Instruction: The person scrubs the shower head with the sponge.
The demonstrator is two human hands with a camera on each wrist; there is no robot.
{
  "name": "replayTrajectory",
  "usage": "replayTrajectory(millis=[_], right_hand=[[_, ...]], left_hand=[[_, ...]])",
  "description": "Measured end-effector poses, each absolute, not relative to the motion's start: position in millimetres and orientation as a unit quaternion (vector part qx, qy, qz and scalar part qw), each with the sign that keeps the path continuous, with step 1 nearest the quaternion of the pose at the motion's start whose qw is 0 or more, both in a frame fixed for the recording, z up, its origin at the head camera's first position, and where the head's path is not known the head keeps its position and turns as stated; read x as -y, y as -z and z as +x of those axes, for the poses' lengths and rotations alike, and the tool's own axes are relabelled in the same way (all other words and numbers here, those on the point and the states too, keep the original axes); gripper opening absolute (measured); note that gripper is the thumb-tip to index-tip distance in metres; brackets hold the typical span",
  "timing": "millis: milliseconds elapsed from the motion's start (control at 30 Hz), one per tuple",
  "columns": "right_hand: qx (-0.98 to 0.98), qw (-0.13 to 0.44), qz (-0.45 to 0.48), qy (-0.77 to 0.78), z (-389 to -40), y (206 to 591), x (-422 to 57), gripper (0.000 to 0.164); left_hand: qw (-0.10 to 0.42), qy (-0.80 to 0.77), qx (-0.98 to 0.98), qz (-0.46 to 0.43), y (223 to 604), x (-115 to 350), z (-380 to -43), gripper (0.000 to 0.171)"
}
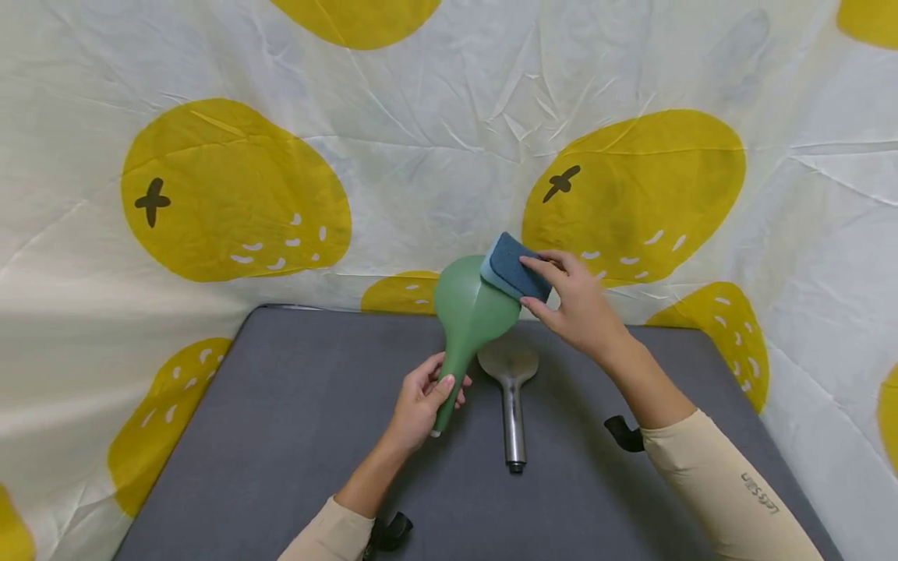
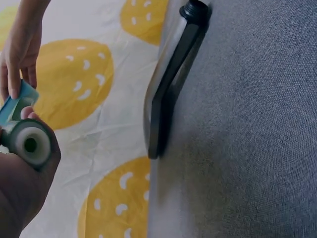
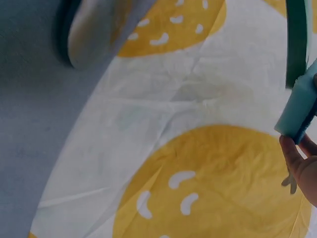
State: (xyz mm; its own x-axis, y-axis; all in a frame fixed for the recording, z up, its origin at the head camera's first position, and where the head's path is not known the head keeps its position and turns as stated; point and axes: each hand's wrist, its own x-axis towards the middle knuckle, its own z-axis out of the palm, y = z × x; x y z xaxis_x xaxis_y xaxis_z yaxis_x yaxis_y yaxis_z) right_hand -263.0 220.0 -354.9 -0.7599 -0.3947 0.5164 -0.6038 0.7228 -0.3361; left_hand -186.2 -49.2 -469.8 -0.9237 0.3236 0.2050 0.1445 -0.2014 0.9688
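Left to right: your left hand point(image 1: 423, 397) is curled round the handle of the green handheld shower head point(image 1: 464, 305), thumb laid along the front. The head end is up, clear of the grey table point(image 1: 281, 436); the low grip probably leaves the wide part free for your other hand. Its smooth back faces the head camera, spray face out of sight. Handle slants, bottom end toward you; the left wrist view shows a pale ring with a hole there.

Next, below and just right of it, a metal shower head point(image 1: 514, 413) lies on the table, untouched, disc away from you, black threaded end nearer; probably set down there to leave both hands free.

Above it, the two-layer scouring sponge point(image 1: 517, 269) sits at the green head's upper right edge, light-blue side toward the green, and looks to be touching it. Your right hand point(image 1: 581, 302) pinches the sponge by its far side, thumb below, fingers above, likely so the light layer stays exposed to the green surface.

Behind everything hangs a fruit-print cloth point(image 1: 421, 195).
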Motion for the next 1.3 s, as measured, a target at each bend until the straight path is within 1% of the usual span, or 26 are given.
replayTrajectory(millis=[233, 300, 433, 600, 667, 767, 867, 1067, 1200, 1300], right_hand=[[0.880, 0.282, 0.329, -0.194, -237, 383, -197, 0.064], [0.874, 0.298, 0.343, -0.174, -228, 392, -190, 0.066], [0.864, 0.317, 0.368, -0.134, -210, 407, -175, 0.068], [0.859, 0.329, 0.379, -0.101, -198, 419, -165, 0.067], [0.859, 0.333, 0.376, -0.100, -198, 420, -165, 0.067], [0.860, 0.335, 0.370, -0.106, -199, 418, -168, 0.066], [0.862, 0.335, 0.364, -0.115, -203, 414, -173, 0.067], [0.860, 0.341, 0.353, -0.140, -213, 401, -187, 0.071], [0.860, 0.340, 0.352, -0.146, -223, 389, -195, 0.069], [0.867, 0.323, 0.343, -0.166, -230, 381, -201, 0.066]], left_hand=[[0.033, -0.764, -0.629, 0.144, 469, 45, -186, 0.036], [0.028, -0.759, -0.637, 0.127, 470, 44, -187, 0.037], [0.023, -0.746, -0.659, 0.096, 472, 42, -188, 0.039], [0.029, -0.748, -0.660, 0.063, 472, 39, -189, 0.028], [0.037, -0.756, -0.651, 0.058, 470, 39, -189, 0.030], [0.059, -0.768, -0.635, 0.054, 468, 38, -189, 0.042], [0.076, -0.771, -0.630, 0.054, 467, 38, -188, 0.048], [0.085, -0.767, -0.630, 0.087, 470, 39, -187, 0.035], [0.072, -0.748, -0.655, 0.078, 471, 39, -189, 0.032], [0.063, -0.738, -0.668, 0.067, 472, 40, -190, 0.032]])
